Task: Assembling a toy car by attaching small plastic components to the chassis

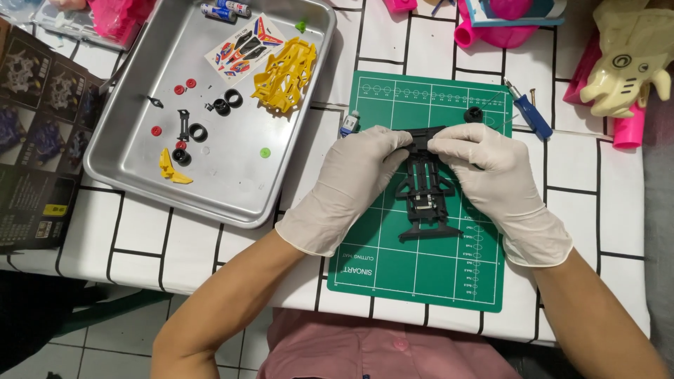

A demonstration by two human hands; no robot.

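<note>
Both gloved hands work on a black chassis [425,189] held over a green mat [421,281]. The left hand [354,179] pinches the chassis's far end from the left, its fingers [393,144] curled closed on the front bar. The right hand [491,172] meets it from the other side, fingers [449,146] closed on the same bar, so the fingertips of both hands nearly touch. The rest of the chassis hangs toward the person from the fingers, with a bit of metal showing in its middle.

As I judge it, the build is early. The chassis looks bare: no wheels and no shell on it. A black wheel [475,114] lies just beyond the right fingertips, and a small blue-and-white part [350,123] sits just beyond the left knuckles at the mat's edge. A blue screwdriver [530,112] lies farther out past the right hand.

Well to the left of the left fingers, a metal tray [210,203] holds what seems left to fit: a yellow body [284,74], a sticker sheet [246,45], black tyres [228,104], small red parts [184,87], a yellow piece [170,168], green bits [265,152] and two batteries [225,10]. A dark box [38,140] lies beyond the tray's left side.
</note>
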